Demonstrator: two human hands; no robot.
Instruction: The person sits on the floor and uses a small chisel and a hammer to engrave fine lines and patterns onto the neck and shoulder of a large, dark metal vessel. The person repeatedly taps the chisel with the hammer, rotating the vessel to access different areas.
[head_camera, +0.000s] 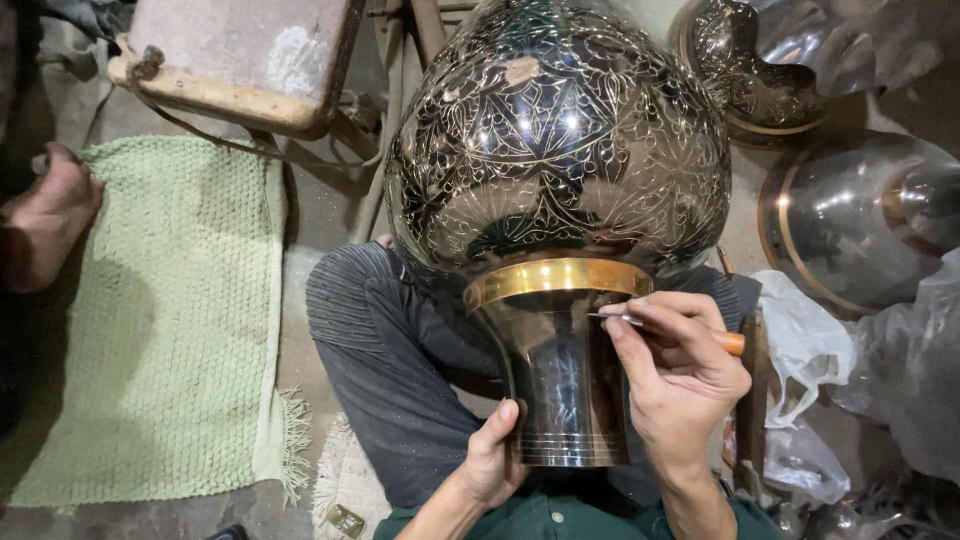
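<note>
A large dark metal vase (556, 150) with fine engraved floral lines and a brass band (556, 277) lies tilted across my lap, its neck toward me. My left hand (493, 455) grips the rim of the neck (560, 400) at the lower left. My right hand (672, 370) holds a thin engraving tool (640, 322) with a wooden handle, its metal tip touching the neck just below the brass band.
A green knitted mat (160, 320) lies on the floor at left, with another person's bare foot (45, 215) at its edge. A worn stool (240, 60) stands behind. More dark metal vessels (850, 220) and plastic wrapping (900, 370) crowd the right side.
</note>
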